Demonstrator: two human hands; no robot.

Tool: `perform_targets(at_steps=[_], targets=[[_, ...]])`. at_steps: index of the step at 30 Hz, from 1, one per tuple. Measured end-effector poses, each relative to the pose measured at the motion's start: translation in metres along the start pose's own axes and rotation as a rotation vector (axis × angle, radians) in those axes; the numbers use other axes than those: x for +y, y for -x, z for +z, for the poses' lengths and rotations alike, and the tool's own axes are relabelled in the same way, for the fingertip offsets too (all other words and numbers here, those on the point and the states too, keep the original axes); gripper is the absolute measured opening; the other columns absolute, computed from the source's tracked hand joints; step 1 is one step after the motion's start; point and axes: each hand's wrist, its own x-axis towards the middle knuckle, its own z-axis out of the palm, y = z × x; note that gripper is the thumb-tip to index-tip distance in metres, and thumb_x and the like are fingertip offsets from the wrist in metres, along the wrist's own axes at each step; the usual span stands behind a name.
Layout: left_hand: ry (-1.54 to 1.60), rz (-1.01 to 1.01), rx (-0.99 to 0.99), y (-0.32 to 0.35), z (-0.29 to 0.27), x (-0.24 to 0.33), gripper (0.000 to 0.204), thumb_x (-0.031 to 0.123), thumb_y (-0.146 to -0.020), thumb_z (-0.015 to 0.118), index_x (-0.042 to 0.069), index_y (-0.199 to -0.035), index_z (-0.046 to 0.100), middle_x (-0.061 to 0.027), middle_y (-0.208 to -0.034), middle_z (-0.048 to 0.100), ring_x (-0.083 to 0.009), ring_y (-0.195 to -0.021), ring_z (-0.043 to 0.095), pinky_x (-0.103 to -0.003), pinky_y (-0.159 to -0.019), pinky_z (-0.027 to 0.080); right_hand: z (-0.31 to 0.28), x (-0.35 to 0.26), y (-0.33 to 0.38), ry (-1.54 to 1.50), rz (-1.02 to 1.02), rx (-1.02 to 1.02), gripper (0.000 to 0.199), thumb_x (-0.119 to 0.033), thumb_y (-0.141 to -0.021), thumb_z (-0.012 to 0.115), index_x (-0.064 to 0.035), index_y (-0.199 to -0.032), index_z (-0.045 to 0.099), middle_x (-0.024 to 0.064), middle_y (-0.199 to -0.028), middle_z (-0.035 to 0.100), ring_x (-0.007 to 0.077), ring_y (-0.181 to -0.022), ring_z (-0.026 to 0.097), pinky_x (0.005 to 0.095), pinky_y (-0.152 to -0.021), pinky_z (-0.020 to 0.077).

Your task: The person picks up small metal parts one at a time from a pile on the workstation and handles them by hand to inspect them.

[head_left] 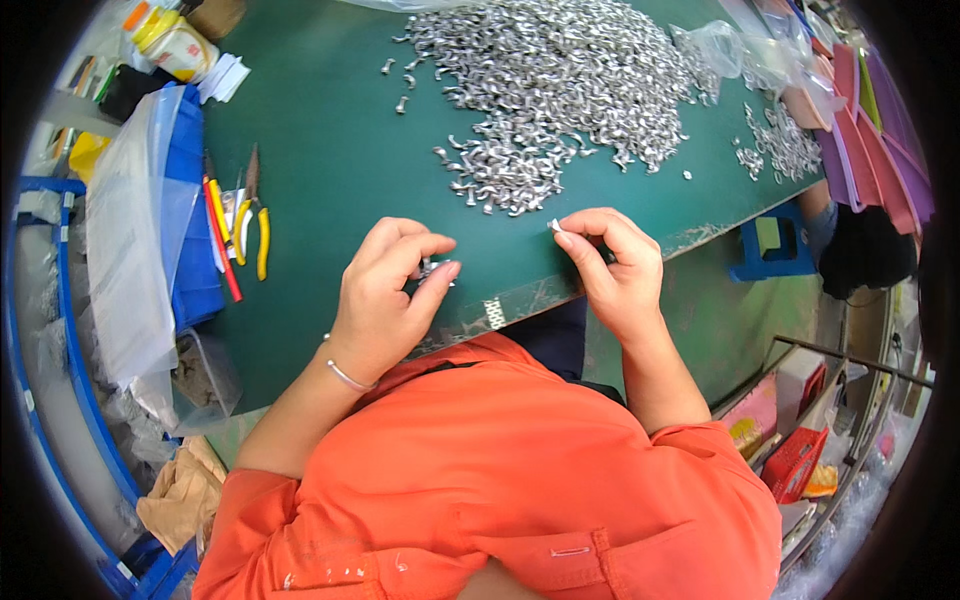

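Listing nearest first, as seen from beside the desk (330, 150):

– Orange top (480, 440): soft cloth, creased.
– L hand (385, 285): fingers curled round a few silver pcs (428, 268), tips apart; exact qty hidden. Thin metal bracelet (350, 378) at wrist.
– R hand (620, 270): thumb & forefinger clamped on one small pale pc (554, 226), over the desk nr front edge.
– Handling (est.): v. light, stiff, prob. slick where shiny; unlikely to break, may scratch. Best pinched mid-body, thumb vs forefinger; easy to drop, prone to catch on its neighbours.
– Desk surface: smooth, flat, green; front edge scuffed & chipped.
– L side: pliers (252, 187), metal w/ yellow grips; blue bin (190, 205), hard-looking; translucent sheet (125, 250), limp, over it.
– Mid: small clump (505, 165) of curved, glossy metal pcs, joining lge heap (560, 70) of same behind; few strays to its L.
– Far R: loose ring-like pcs (785, 140), thinner; clear bag (718, 45), crinkled.
– Far L: yellow jar (175, 45), rounded, orange lid.
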Motion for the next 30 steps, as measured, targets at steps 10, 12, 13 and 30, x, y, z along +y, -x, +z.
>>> perform_targets(at_steps=[10,12,13,30], targets=[[0.759,-0.197,-0.021,0.006,0.002,-0.001,0.011,-0.001,-0.088,0.065,-0.006,-0.098,0.065,-0.0085,-0.094,0.063,-0.0111,-0.077,0.065,-0.021,-0.067,0.054,0.054,-0.022,-0.002,-0.264,-0.311,-0.1,0.016,0.006,-0.078,0.071,-0.0004,-0.09,0.063,0.0104,-0.087,0.066,0.0192,-0.077,0.065,0.0294,-0.066,0.0531],[0.826,-0.216,-0.009,0.007,0.002,-0.003,0.008,-0.004,-0.089,0.062,-0.007,-0.097,0.064,-0.0106,-0.097,0.062,-0.0137,-0.077,0.065,-0.023,-0.068,0.055,0.062,-0.021,0.004,-0.429,-0.155,-0.072,0.018,0.006,-0.079,0.07,0.0004,-0.092,0.06,0.0098,-0.087,0.066,0.016,-0.078,0.065,0.0281,-0.067,0.0532],[0.835,-0.211,-0.01,0.007,0.001,-0.004,0.008,-0.006,-0.088,0.062,-0.007,-0.096,0.064,-0.0115,-0.099,0.062,-0.015,-0.079,0.065,-0.024,-0.069,0.055,0.062,-0.017,0.005,-0.461,-0.147,-0.114,0.025,0.008,-0.081,0.068,0.0003,-0.099,0.053,0.0103,-0.09,0.066,0.0136,-0.083,0.064,0.0273,-0.072,0.0529],[0.365,0.029,0.206,0.01,0.004,-0.006,0.013,-0.005,-0.075,0.073,0.003,-0.083,0.067,-0.0078,-0.085,0.066,-0.0172,-0.075,0.066,-0.026,-0.064,0.054,0.069,-0.018,0.01,-0.672,-0.099,-0.137,0.039,0.015,-0.081,0.063,-0.0014,-0.108,0.041,0.0141,-0.098,0.061,0.0171,-0.092,0.062,0.0303,-0.082,0.0519]])
